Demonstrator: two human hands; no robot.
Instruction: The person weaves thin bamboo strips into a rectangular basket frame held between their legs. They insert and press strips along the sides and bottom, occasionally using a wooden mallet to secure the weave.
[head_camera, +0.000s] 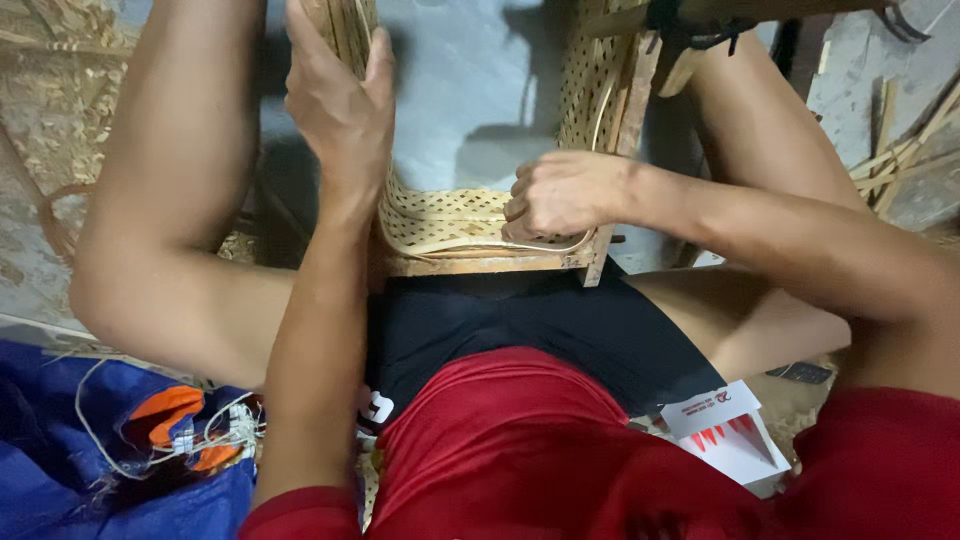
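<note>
- Nearest the camera: a red shirt and black shorts fill the lower centre of the head view.
- At 7 o'clock, a blue tarp lies on the floor, with an orange-and-blue item and loose pale cord on it.
- At 4 o'clock, a white carton with red marks sits beside the right thigh.
- At centre, a woven cane panel in a wooden frame stands between the knees, its lower rail against the shorts.
- The right hand rests on the weave just right of centre. Its fingers are curled closed into a loose fist, pinching a thin cane strand that loops along the lower edge of the weave, directly under the knuckles.
- The left hand is raised at 11 o'clock. Its fingers are extended, nearly straight, with the palm pressed flat against the left edge of the upright cane strips; the weave lies immediately right of the fingertips. The thumb is hidden, so a full grasp cannot be confirmed.
- The two hands are apart, with the weave between them.
- Farthest: grey concrete floor at 12 o'clock, wood shavings at 10 o'clock, and loose bamboo strips at 2 o'clock.
</note>
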